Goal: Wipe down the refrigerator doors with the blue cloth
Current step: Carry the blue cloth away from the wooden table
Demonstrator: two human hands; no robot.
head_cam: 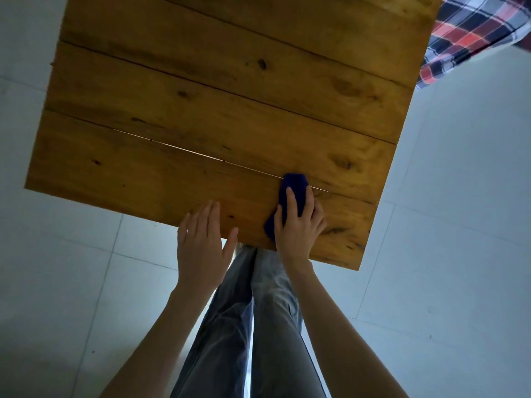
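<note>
While the right hand (297, 225) presses the cloth (293, 193) flat on the bench (201, 110), fingers (291, 202) curl over the blue fabric, gripping it near the bench's front right corner, across a gap between planks. Left hand (201, 248) sits at the front edge, fingers together and straight, thumb apart, holding nothing. Bench top is bare wood planks with knots; nothing else on it. Plaid fabric (465, 38) shows past the far right corner. Grey trousers (258, 326) below, pale tiled floor (459, 196) around. No fridge doors in view. No readable writing.
</note>
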